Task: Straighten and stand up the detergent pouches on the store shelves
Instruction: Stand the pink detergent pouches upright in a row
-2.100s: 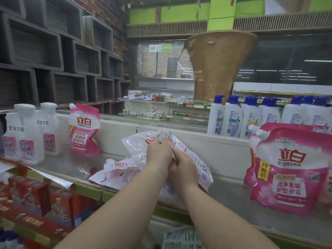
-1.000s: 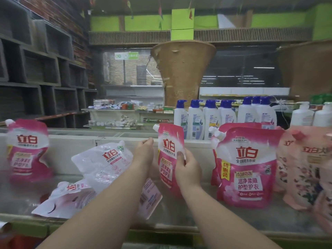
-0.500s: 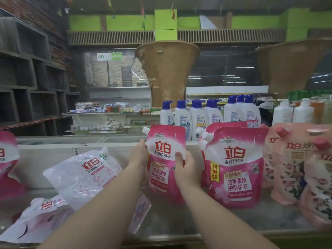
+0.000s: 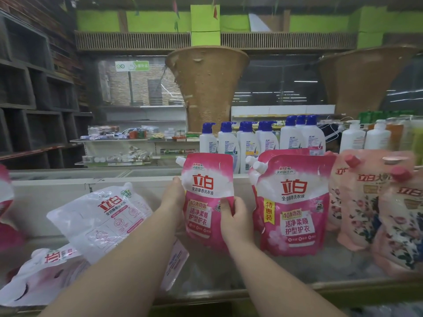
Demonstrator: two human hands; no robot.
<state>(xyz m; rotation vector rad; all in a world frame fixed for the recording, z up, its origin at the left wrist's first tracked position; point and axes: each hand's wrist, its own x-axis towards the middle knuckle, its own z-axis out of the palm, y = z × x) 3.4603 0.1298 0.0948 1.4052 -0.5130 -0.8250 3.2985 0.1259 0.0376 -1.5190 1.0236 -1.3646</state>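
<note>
Pink and upright, the detergent pouch (image 4: pixel 207 197) stands on the shelf (image 4: pixel 343 266) between the two hands, its long axis vertical and its white spout at the top left corner. It sits just left of a matching pink pouch (image 4: pixel 294 202) that already stands, with a gap between them. The left hand (image 4: pixel 172 197) lies along the pouch's left edge, fingers wrapped behind it and out of sight, thumb near the top. The right hand (image 4: pixel 233 216) grips the lower right edge, thumb pressed on the front print and fingers curled round the side. Both hands hold it about equally close. To the near left, two white pouches (image 4: pixel 100 216) lie slumped on their sides, spouts pointing up and right, nearer the left hand; judging by the task, they are what remains to be stood up.
</note>
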